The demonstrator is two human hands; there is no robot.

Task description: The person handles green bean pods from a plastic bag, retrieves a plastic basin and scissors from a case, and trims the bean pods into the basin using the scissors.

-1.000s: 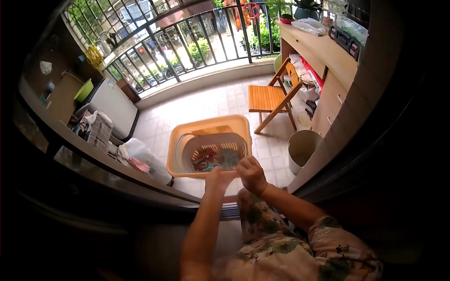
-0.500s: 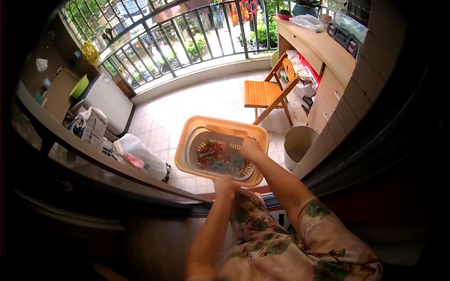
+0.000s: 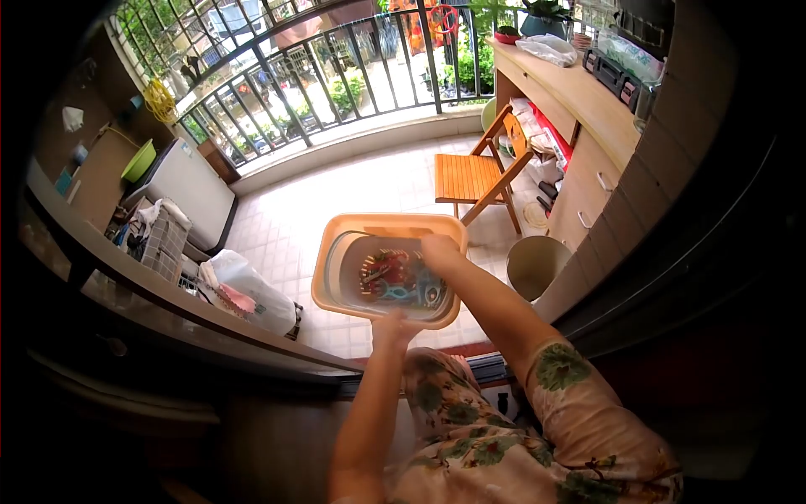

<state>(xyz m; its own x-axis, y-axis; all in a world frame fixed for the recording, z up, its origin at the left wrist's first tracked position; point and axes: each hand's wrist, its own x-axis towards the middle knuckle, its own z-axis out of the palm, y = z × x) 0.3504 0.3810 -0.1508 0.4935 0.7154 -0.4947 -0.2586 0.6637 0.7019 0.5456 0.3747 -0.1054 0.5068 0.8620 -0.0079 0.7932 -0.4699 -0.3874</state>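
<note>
In front of my body is an orange plastic basin (image 3: pixel 321 286), tilted a little toward me. A pale grey slotted basket (image 3: pixel 348 252) sits inside it. Red and blue plastic pieces (image 3: pixel 395 290), possibly clothes pegs, lie at the bottom of the basket. My left hand (image 3: pixel 393 328) is closed on the basin's near rim, its fingers partly hidden and slightly blurred. Reaching over the basin's right side, my right hand (image 3: pixel 441 254) is closed at the basket's right rim, with the fingertips hidden.
A folding wooden chair (image 3: pixel 474 178) stands ahead to the right, beside a long cabinet (image 3: pixel 579 101). Below it is a round bin (image 3: pixel 536 265). A white bag (image 3: pixel 252 294) and a white appliance (image 3: pixel 193 197) stand left. Railings (image 3: pixel 336 80) close the far side; a door track (image 3: pixel 487 367) crosses underfoot.
The basin has shifted slightly left with both hands on it. My right hand has moved a little left and up.
</note>
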